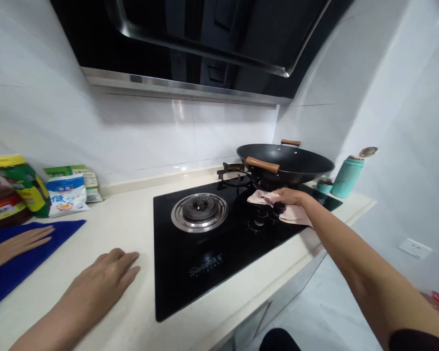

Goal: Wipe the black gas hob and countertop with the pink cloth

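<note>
My right hand (289, 196) grips a pale pink cloth (294, 214), pressed on the black glass of the gas stove (190, 292). The cloth lies right by the two black knobs (259, 217), and part of it hangs toward the stove's front edge. My left hand (102, 278) rests on the white counter to the left of the stove, holding nothing, with its fingers loosely bent and somewhat apart. Left of the knobs, the burner (200, 208) shows its metal ring without a pot support. A pot support (236, 174) stands at the back of the stove.
A large black wok (289, 163) with wooden handles sits over the right burner. Beside it stand a teal bottle (347, 176) and a small teal cup (324, 185). Another person's hand (20, 246) lies on a blue cloth (58, 231). Food packets (68, 195) stand behind. A range hood (205, 53) hangs above.
</note>
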Demonstrator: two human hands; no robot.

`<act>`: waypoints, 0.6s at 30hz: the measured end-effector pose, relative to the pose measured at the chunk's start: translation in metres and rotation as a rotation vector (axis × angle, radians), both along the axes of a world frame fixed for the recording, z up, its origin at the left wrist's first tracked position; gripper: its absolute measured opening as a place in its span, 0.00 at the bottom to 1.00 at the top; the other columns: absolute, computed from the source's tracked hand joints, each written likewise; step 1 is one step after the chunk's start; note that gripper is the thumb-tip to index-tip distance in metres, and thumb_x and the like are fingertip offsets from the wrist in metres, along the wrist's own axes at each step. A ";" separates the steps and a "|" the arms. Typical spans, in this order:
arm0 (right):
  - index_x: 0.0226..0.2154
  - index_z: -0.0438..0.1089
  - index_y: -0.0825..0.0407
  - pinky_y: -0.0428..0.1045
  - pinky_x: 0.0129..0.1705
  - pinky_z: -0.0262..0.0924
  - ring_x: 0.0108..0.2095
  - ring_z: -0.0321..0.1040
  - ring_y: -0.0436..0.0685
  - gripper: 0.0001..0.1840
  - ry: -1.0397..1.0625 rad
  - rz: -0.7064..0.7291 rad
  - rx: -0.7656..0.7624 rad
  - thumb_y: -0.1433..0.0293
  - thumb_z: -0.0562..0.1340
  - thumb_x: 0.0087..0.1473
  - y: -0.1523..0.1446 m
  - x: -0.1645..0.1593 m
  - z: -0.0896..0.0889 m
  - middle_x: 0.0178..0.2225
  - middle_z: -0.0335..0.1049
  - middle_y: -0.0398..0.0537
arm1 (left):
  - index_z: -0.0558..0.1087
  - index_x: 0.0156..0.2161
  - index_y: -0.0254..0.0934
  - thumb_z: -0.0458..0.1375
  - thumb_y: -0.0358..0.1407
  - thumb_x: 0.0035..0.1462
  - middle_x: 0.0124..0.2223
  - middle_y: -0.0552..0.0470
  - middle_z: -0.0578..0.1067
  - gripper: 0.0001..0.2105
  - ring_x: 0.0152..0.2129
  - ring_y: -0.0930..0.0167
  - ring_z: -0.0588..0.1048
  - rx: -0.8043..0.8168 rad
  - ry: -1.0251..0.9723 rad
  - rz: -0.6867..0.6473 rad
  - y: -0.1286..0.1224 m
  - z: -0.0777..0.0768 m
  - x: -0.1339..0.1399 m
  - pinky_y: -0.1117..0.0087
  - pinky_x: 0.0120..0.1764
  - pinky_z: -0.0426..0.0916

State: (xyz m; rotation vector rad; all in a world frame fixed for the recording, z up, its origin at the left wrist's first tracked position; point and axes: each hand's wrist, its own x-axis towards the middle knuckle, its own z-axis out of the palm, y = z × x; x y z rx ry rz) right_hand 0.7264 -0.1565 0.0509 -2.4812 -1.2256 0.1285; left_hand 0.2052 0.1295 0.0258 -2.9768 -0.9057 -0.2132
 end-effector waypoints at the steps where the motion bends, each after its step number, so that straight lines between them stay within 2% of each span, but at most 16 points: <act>1: 0.42 0.80 0.55 0.45 0.40 0.63 0.37 0.73 0.56 0.13 0.007 0.033 -0.033 0.65 0.65 0.59 0.006 -0.001 0.002 0.39 0.79 0.52 | 0.76 0.53 0.40 0.41 0.49 0.62 0.48 0.42 0.76 0.27 0.44 0.58 0.76 0.017 0.004 -0.002 0.000 -0.002 0.000 0.56 0.49 0.69; 5: 0.46 0.77 0.53 0.45 0.45 0.62 0.45 0.73 0.59 0.16 -0.065 0.123 -0.180 0.63 0.64 0.58 0.045 -0.013 0.006 0.48 0.76 0.54 | 0.75 0.54 0.41 0.38 0.50 0.62 0.49 0.42 0.75 0.29 0.44 0.58 0.75 0.050 0.008 -0.009 0.008 -0.014 -0.001 0.54 0.50 0.69; 9: 0.52 0.73 0.52 0.49 0.49 0.62 0.50 0.70 0.65 0.24 -0.138 0.161 -0.249 0.55 0.61 0.59 0.107 -0.036 -0.001 0.56 0.69 0.59 | 0.74 0.56 0.42 0.37 0.52 0.62 0.50 0.42 0.75 0.31 0.45 0.58 0.75 0.057 -0.024 -0.022 0.019 -0.024 -0.003 0.54 0.52 0.68; 12: 0.57 0.68 0.51 0.55 0.55 0.60 0.57 0.64 0.69 0.28 -0.159 0.150 -0.269 0.54 0.56 0.62 0.150 -0.050 -0.005 0.61 0.62 0.61 | 0.74 0.56 0.41 0.38 0.52 0.61 0.50 0.42 0.75 0.31 0.46 0.59 0.75 0.038 -0.018 -0.036 0.020 -0.021 -0.004 0.55 0.53 0.67; 14: 0.61 0.64 0.51 0.60 0.57 0.58 0.60 0.60 0.71 0.30 -0.167 0.122 -0.293 0.54 0.55 0.62 0.168 -0.055 -0.006 0.63 0.58 0.62 | 0.74 0.56 0.41 0.40 0.52 0.62 0.50 0.43 0.75 0.29 0.45 0.59 0.75 0.022 -0.008 -0.033 0.017 -0.017 -0.003 0.56 0.52 0.67; 18: 0.63 0.59 0.57 0.65 0.58 0.56 0.62 0.56 0.73 0.32 -0.191 0.056 -0.344 0.56 0.55 0.62 0.177 -0.069 -0.006 0.65 0.52 0.67 | 0.73 0.56 0.42 0.41 0.50 0.63 0.50 0.44 0.75 0.27 0.44 0.59 0.74 0.003 0.013 -0.019 0.012 -0.011 -0.002 0.58 0.50 0.67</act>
